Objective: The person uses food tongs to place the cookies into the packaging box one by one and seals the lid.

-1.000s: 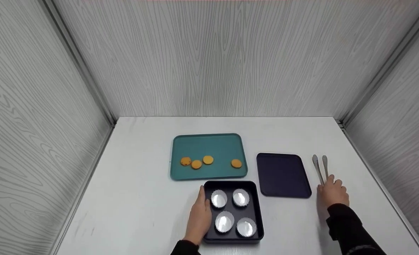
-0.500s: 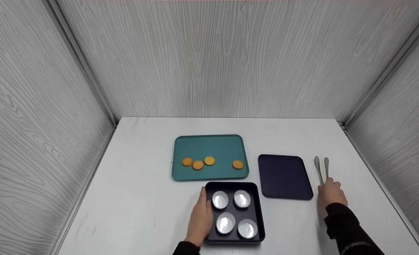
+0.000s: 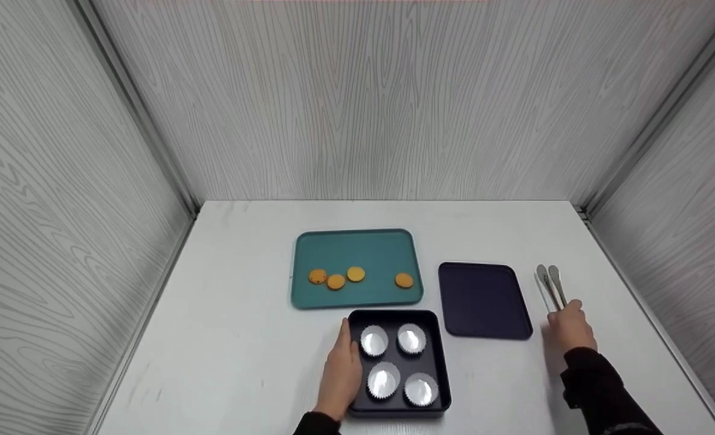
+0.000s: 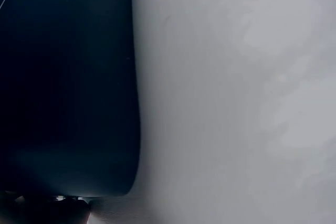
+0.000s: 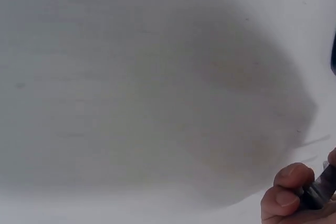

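Observation:
My left hand (image 3: 340, 373) holds a deep dark square pan (image 3: 398, 409) by its left wall, fingers along the outside and thumb at the rim. Several silver foil baking cups (image 3: 383, 380) stand inside it. The left wrist view shows the pan's dark outer wall (image 4: 68, 87). On the right, my right hand (image 3: 573, 327) grips metal tongs (image 3: 549, 287), their tips close together and pointing away. A shadow lies beside the tongs on the table. In the right wrist view, curled fingertips (image 5: 294, 179) press against the tongs' handle (image 5: 321, 188).
Behind the pan lies a teal tray (image 3: 357, 241) with several round yellow-orange cookies (image 3: 355, 274). A flat dark tray (image 3: 485, 300) lies between the pan and the tongs. Wood-grain panels (image 3: 369, 103) enclose the white table (image 3: 230, 338) at the back and sides.
The tongs' spread tips have come together in my right hand, and a shadow now shows beside them. My left hand and the pan stay in place.

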Demonstrator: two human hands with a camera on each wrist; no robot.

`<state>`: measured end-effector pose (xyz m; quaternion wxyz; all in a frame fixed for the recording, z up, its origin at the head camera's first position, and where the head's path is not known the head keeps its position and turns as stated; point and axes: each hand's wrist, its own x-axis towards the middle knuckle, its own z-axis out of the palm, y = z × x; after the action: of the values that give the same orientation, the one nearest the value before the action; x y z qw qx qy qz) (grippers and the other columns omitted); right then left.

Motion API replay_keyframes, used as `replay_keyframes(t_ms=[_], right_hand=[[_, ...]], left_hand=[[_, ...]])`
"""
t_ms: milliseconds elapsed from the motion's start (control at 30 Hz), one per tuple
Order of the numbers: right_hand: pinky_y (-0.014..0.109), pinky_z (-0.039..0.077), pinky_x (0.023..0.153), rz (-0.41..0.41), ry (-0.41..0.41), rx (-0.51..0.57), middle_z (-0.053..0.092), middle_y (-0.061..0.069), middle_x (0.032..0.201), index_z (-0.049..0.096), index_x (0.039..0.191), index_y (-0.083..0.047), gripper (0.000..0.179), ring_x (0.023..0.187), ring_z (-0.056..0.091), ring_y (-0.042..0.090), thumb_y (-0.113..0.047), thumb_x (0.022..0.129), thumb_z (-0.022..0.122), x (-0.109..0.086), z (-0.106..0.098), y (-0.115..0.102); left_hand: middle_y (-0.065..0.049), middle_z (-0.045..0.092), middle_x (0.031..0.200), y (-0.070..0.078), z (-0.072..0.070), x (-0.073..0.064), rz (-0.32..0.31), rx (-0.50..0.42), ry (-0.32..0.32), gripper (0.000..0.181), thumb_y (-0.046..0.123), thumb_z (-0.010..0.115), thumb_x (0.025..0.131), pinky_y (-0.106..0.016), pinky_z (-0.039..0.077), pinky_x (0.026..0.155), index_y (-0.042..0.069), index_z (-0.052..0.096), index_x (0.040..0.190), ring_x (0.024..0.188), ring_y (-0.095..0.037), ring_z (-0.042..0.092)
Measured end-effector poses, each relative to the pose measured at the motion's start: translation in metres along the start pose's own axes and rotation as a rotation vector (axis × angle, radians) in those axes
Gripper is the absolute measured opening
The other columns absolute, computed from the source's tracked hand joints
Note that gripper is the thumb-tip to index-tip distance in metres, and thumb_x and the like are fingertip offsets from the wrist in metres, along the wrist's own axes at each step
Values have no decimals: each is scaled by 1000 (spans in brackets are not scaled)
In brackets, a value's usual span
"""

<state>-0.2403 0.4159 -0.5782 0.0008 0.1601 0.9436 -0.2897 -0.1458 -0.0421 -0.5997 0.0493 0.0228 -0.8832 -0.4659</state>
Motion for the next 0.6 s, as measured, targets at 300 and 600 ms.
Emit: replay_keyframes(t_ms=[300, 600], right_hand=[[61, 45, 52, -150, 214, -13, 61, 38, 81, 43, 113, 9, 42, 64, 61, 52, -32, 108, 43, -7, -10, -22], [62, 47, 61, -268, 231, -26, 66, 32, 90, 56, 127, 5, 51, 74, 64, 51, -40, 111, 40, -7, -24, -50]], left_hand=[[-25, 42, 156, 0, 0, 0, -7, -10, -10, 54, 10, 42, 109, -54, 40, 114, -4, 27, 159, 138, -43, 47], [-25, 43, 155, 0, 0, 0, -1, 5, 4, 54, 8, 43, 108, -54, 44, 111, -4, 29, 159, 136, -43, 50]])
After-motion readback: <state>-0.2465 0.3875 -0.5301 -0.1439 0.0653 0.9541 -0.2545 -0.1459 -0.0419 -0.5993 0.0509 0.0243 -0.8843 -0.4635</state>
